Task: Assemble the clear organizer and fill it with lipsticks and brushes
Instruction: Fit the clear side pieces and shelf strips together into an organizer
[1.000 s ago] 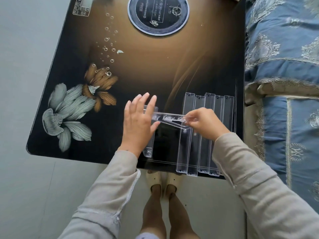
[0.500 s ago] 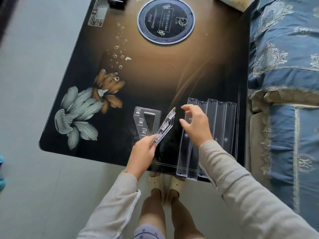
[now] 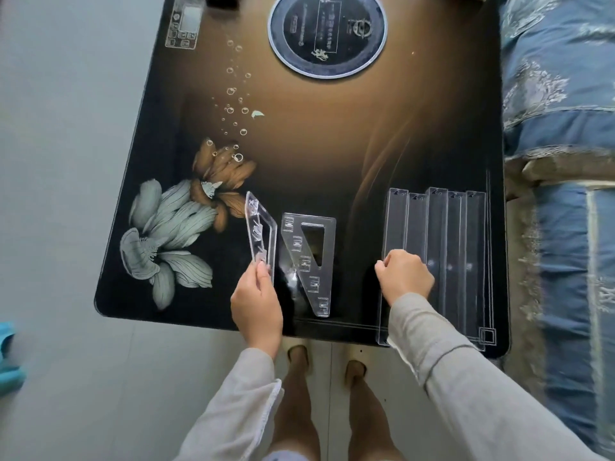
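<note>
Clear organizer parts lie on a dark glass table [image 3: 332, 154]. My left hand [image 3: 256, 304] pinches the near end of one clear triangular side panel [image 3: 261, 232], held tilted above the table. A second side panel [image 3: 307, 261] with a row of slots lies flat just to the right of it. Several long clear shelf strips [image 3: 446, 234] lie side by side at the near right. My right hand [image 3: 404, 277] is curled over the leftmost strip [image 3: 396, 224], thumb at its left edge. No lipsticks or brushes are in view.
A round dark hob plate [image 3: 327, 34] is set in the table's far side, with a printed control panel [image 3: 183, 24] at far left. Blue patterned bedding [image 3: 559, 144] borders the right edge. My slippered feet [image 3: 298, 356] stand under the near edge.
My left hand has swung its side panel leftward, away from the flat panel. My right hand has come down and curled onto the leftmost strip. The view has shifted closer.
</note>
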{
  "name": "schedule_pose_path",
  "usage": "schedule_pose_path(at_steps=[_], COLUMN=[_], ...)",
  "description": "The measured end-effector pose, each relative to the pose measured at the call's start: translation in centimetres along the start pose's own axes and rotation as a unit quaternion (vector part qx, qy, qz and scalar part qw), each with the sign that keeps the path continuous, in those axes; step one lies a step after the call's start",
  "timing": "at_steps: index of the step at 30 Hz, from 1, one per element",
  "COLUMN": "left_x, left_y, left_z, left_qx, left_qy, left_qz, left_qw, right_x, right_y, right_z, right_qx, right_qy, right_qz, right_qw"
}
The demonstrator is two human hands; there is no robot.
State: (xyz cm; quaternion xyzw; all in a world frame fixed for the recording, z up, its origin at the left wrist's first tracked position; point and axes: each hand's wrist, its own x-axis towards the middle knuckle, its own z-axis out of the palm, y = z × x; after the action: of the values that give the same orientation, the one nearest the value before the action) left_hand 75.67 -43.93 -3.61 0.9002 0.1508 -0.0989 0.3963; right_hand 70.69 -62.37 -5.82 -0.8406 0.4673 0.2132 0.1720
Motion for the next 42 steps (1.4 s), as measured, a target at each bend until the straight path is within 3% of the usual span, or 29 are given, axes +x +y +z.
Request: schedule_pose_path(at_steps=[3,6,12,17,22,26,28,36,42], left_x=[0.8,1.1,2.5,4.1,4.7,5.2,5.3,6.1,7.3], left_y=[-0.8,-1.1,-0.1,0.9,1.8,1.1,0.7,0.0,-0.8], left_z=[-0.7,-0.3,1.2,2.2,3.0,2.3,1.8,0.5,-0.7], left_qx=[0.023,0.049,0.088,0.092,0.071,0.078,0.074,-0.006,0.038], left_qy=[0.006,-0.062,-0.174,-0.233,-0.234,-0.217,-0.228,-0.252,-0.211], left_qz=[-0.016,0.034,0.086,0.135,0.127,0.100,0.091,0.025,0.028], left_qw=[1.000,0.996,0.977,0.959,0.961,0.968,0.966,0.967,0.976], right_x=[-0.6,-1.7,-3.7,-4.1,-3.8,-4.5,-4.4,0.5,0.6], right_y=[-0.8,-1.6,-3.0,-3.6,-3.8,-5.2,-5.7,-5.3,-5.5], right_z=[0.4,0.5,0.1,0.1,1.6,4.2,5.3,2.4,-1.0], right_qx=[0.026,0.108,0.256,0.340,0.422,0.533,0.541,0.526,0.495], right_qy=[0.025,0.074,0.187,0.229,0.061,-0.130,-0.173,-0.103,-0.141], right_qz=[0.012,-0.008,-0.079,-0.111,-0.113,-0.059,-0.053,-0.059,-0.107], right_qw=[0.999,0.991,0.945,0.905,0.898,0.834,0.821,0.842,0.851])
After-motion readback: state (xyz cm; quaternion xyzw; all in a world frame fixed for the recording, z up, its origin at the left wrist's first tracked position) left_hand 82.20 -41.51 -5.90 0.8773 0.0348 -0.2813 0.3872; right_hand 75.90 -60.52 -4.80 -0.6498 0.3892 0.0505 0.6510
